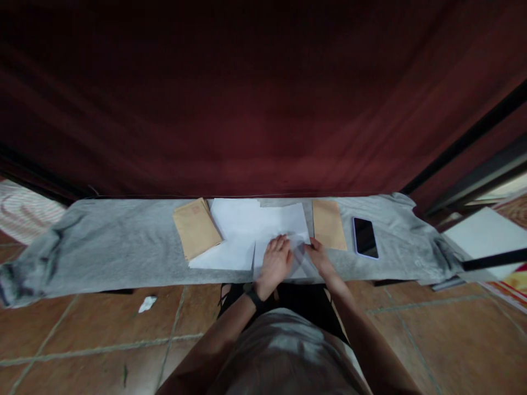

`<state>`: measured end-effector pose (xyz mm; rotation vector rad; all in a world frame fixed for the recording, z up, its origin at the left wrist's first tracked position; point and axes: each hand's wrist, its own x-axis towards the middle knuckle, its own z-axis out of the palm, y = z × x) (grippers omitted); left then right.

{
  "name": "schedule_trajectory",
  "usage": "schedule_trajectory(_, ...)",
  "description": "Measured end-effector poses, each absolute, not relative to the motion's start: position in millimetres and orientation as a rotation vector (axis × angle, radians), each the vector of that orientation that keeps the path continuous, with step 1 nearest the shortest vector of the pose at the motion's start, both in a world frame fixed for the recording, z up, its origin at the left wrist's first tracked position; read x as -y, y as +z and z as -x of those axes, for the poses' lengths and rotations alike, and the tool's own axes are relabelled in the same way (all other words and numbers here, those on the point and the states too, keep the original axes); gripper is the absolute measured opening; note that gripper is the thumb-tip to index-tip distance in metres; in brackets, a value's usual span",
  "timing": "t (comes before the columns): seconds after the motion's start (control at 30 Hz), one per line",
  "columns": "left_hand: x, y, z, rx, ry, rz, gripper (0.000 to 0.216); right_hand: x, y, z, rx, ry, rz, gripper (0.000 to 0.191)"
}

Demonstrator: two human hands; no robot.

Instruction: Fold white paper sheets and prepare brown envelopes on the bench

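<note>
My left hand (pixel 276 264) lies flat on a white sheet of paper (pixel 288 217) near the front edge of the cloth-covered bench, fingers stretched out. At the sheet's right edge, my right hand (pixel 320 257) has its fingers closed on the paper. The near right part of this sheet looks lifted or folded over and is smeared by motion. More white paper (pixel 230 241) lies to the left, partly under a stack of brown envelopes (pixel 197 229). A single brown envelope (pixel 329 224) rests just beyond my right hand.
A phone with a pale purple case (pixel 365 237) lies right of the single envelope. Grey cloth (pixel 123 241) covers the narrow bench, and a dark red curtain-like surface (pixel 263 137) rises behind it. A white scrap (pixel 147 303) is on the tiled floor (pixel 102 323).
</note>
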<state>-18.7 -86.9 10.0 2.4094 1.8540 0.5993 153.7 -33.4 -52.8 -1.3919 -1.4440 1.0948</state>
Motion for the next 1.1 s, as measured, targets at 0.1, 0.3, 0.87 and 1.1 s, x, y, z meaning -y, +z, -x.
schedule_trajectory(0.1, 67.9, -2.3, 62.2, -2.049, 0.577, -2.352, 0.044, 25.6, -54.2, -170.5, 1.386, 1.006, 1.445, 0.032)
schedule_trajectory(0.3, 43.7, -16.2, 111.3, -2.051, 0.24, -2.447, 0.049, 16.7, -53.6, -180.9, 1.411, 0.936, 1.46, 0.033)
schedule_trajectory(0.87, 61.7, -22.5, 90.0, -1.987, 0.45, -2.462, 0.051, 35.7, -50.1, -141.2, 1.86, 0.29, 1.682, 0.06)
schedule_trajectory(1.1, 61.0, -45.0, 44.3, -1.841, 0.372, -2.519, 0.056, 46.1, -47.2, -112.0, 2.274, 0.163, 1.496, 0.048)
